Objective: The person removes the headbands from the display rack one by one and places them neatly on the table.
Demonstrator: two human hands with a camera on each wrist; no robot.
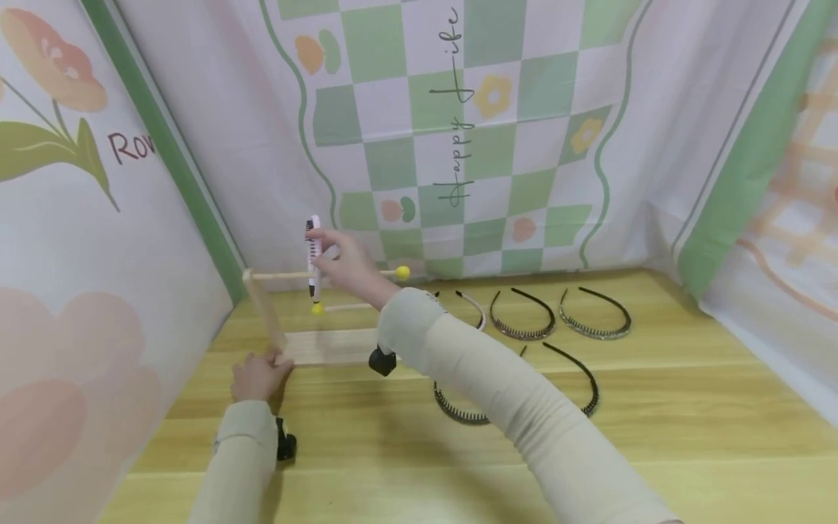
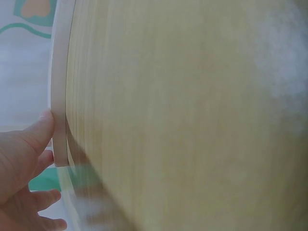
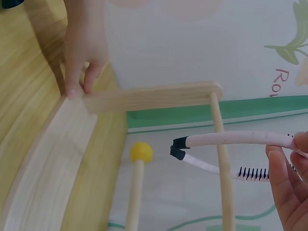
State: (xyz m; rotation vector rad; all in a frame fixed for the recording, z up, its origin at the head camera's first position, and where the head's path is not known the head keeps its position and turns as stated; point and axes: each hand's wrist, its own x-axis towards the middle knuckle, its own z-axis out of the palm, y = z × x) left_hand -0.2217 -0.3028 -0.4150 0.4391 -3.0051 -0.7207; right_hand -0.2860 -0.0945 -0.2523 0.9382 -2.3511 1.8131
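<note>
My right hand [image 1: 350,266] pinches a pale pink headband [image 1: 315,255] with black comb teeth and black tips. It is upright beside the upper rod [image 1: 281,276] of a wooden rack [image 1: 334,347]. In the right wrist view both arms of the headband [image 3: 211,139] overlap that rod [image 3: 224,192], tips pointing toward the rack's post [image 3: 154,97]. Down at the base's left end, my left hand [image 1: 255,376] grips the board, its thumb [image 2: 41,132] on the upper face. Yellow balls cap the upper rod and the lower rod [image 3: 135,197].
Several toothed headbands lie to the right on the wooden table [image 1: 707,407]: a dark one [image 1: 524,335], a glittery one [image 1: 599,333], and a nearer black one [image 1: 458,413] partly under my right forearm. A pale one [image 1: 481,313] shows behind the sleeve. Printed curtains [image 1: 386,109] enclose the table.
</note>
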